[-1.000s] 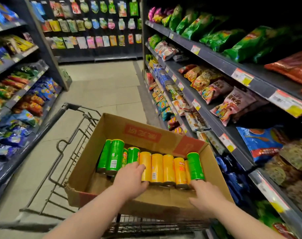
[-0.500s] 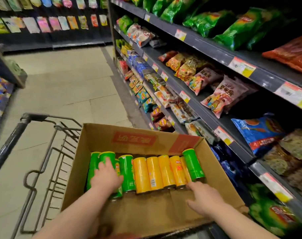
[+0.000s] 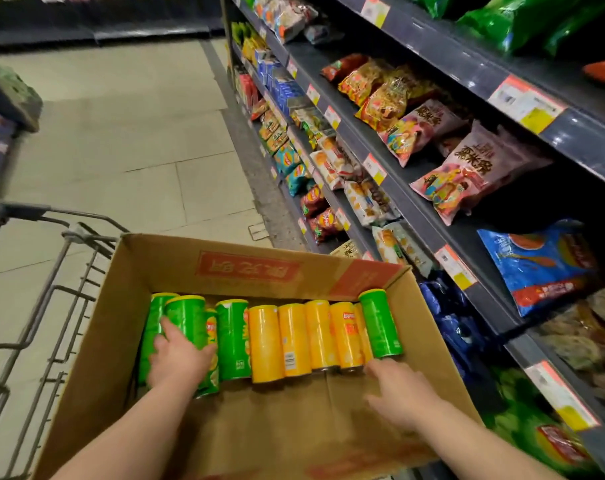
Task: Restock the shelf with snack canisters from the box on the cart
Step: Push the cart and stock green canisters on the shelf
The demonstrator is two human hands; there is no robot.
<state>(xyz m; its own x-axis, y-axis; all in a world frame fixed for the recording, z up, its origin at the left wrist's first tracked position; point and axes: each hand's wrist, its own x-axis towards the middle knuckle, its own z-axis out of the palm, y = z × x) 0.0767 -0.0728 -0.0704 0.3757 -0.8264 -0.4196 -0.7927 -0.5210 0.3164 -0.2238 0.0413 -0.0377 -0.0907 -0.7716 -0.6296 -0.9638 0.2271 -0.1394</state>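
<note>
- The snack canisters lie on their sides in one row along the far half of the box (image 3: 128, 341), which sits on the cart (image 3: 48, 306). Green canisters (image 3: 187, 320) occupy the left end, yellow canisters (image 3: 294, 337) the middle, and a single green canister (image 3: 380, 323) the right end.
- The left hand (image 3: 180, 362) rests on the stacked green canisters at the left end. Its grip is laid over them with the fingers curled; whether it has closed fully on one cannot be told.
- The right hand (image 3: 398, 389) lies just in front of the right end of the row. Its grip is spread and holds nothing.
- Recommended procedure: wrap each grip around the middle of a canister body, lift straight up clear of the neighbours, and keep the lid end level. The upper green canister at the left sits on others and is likely to roll if nudged sideways.
- Place canisters on the shelf (image 3: 432, 216) to the right, upright with labels outward.
- Readable markings: a red Lay's-style logo shows on one yellow canister (image 3: 349, 317). The box wall carries a red printed panel (image 3: 249, 268) with inverted characters, not legible. Pink bags (image 3: 474, 161) on the shelf bear Chinese characters.
</note>
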